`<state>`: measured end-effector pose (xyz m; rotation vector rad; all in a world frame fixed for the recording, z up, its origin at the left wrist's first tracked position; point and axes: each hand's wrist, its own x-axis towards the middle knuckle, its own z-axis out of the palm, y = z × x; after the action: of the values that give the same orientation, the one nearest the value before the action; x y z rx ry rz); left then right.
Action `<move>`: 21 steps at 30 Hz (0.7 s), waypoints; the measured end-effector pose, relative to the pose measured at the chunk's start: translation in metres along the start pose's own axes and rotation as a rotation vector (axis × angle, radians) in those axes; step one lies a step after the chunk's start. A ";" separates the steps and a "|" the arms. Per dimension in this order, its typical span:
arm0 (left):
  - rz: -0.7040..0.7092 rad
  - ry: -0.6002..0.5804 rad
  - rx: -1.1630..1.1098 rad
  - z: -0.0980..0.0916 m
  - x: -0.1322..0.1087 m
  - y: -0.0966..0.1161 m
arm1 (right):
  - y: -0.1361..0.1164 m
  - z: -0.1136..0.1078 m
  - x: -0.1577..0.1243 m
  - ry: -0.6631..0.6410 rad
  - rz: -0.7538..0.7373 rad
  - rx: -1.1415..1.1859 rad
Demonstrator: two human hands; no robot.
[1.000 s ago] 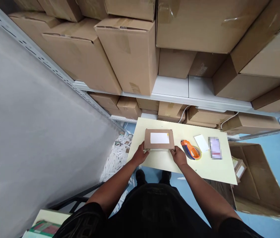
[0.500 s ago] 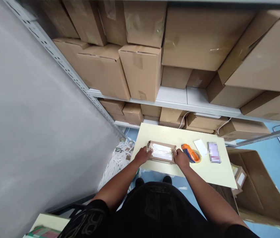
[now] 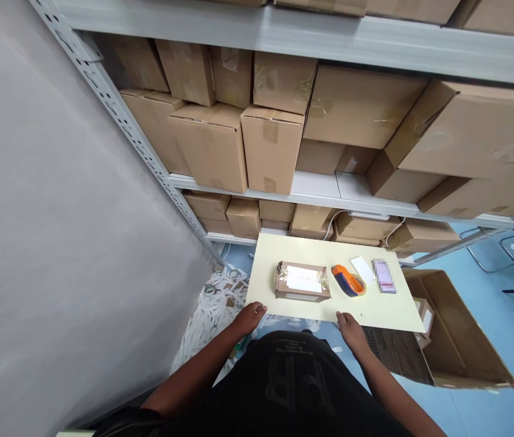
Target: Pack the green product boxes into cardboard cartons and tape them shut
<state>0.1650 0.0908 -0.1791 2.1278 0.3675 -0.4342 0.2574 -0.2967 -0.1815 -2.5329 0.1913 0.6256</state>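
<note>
A small cardboard box (image 3: 303, 283) with a white label and clear tape wrapped over it lies on the pale yellow table (image 3: 297, 246), touched by neither hand. My left hand (image 3: 251, 317) is at the table's front left edge, its fingers closed over the edge. Farther right along the same edge, my right hand (image 3: 351, 331) has its fingers bent over the rim, closed on it. An orange and blue tape dispenser (image 3: 348, 280) lies to the right of the box. Beyond it are a white card (image 3: 362, 269) and a blurred purple item (image 3: 384, 276).
Shelves (image 3: 220, 182) packed with cardboard boxes (image 3: 272, 149) stand behind the table. A large open carton (image 3: 461, 328) with small boxes inside is at the right. White paper strips (image 3: 202, 321) cover the floor at the left, beside a grey wall (image 3: 79, 243).
Both hands have let go of the taped box and moved back to the table's front edge. The box stays on the table. The view has tilted up, showing more shelf.
</note>
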 end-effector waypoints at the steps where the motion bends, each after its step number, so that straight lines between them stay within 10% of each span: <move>1: -0.003 -0.007 -0.001 0.001 -0.004 -0.002 | 0.004 -0.003 -0.001 -0.009 -0.001 0.001; 21: -0.160 0.481 -0.139 0.043 -0.009 0.095 | -0.009 -0.081 0.107 -0.033 -0.464 -0.123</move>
<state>0.1893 0.0021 -0.1294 2.0576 0.8209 0.0233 0.3864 -0.3328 -0.1659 -2.5499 -0.4479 0.5011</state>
